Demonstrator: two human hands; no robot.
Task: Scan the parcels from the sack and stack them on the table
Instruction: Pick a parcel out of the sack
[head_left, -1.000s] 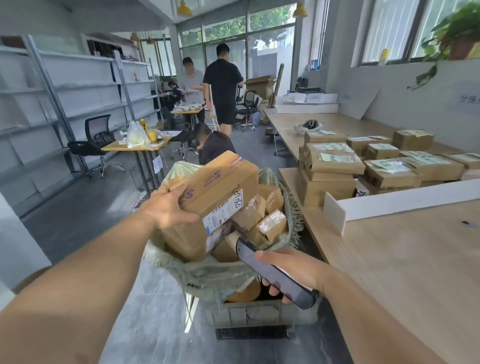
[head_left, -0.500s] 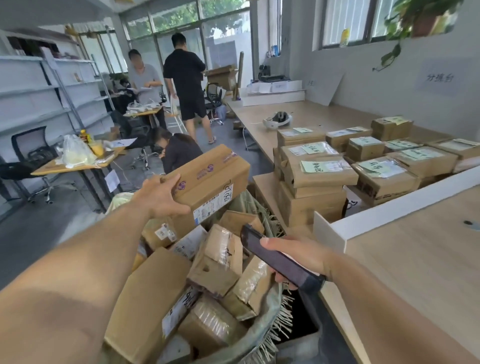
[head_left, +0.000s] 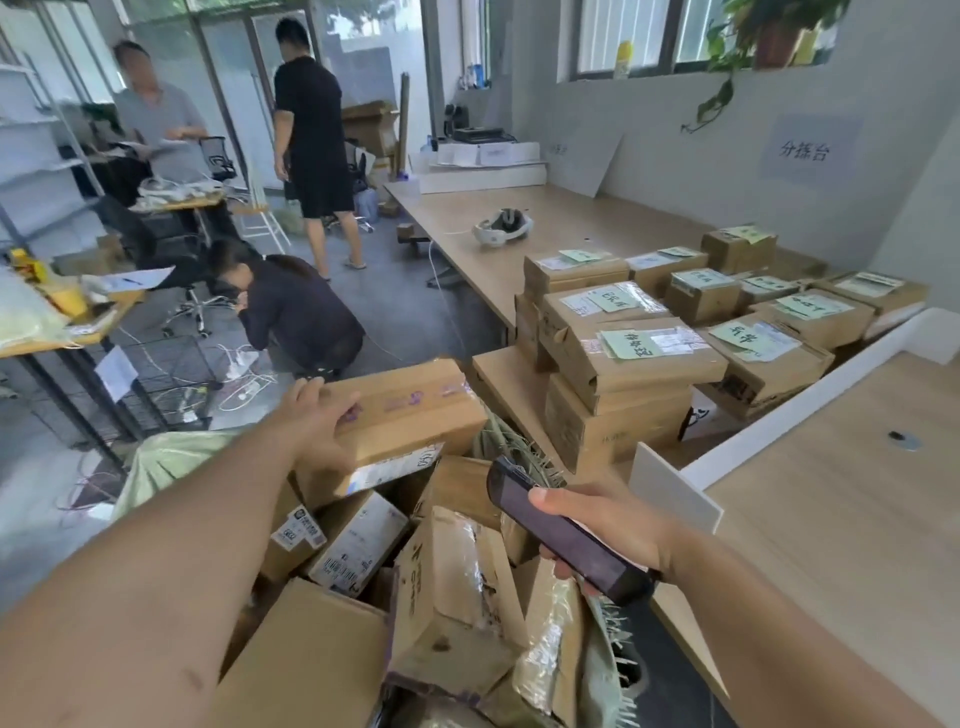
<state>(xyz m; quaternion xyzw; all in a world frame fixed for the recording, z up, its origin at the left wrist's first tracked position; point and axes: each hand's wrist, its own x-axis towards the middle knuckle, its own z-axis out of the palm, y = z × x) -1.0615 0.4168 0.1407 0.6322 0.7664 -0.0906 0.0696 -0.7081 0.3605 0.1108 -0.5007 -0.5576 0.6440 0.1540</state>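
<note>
Over sack (head_left: 171, 467): box (head_left: 410, 410), 10 o'clock from scanner (head_left: 561, 540), left hand (head_left: 317, 421) gripping one end; right hand (head_left: 613, 525) wrapped round scanner. Risk: one-handed hold, long box may tip, drop onto pile (head_left: 452, 597); stack (head_left: 639, 364) at 1 o'clock uneven, careless add could topple it
</note>
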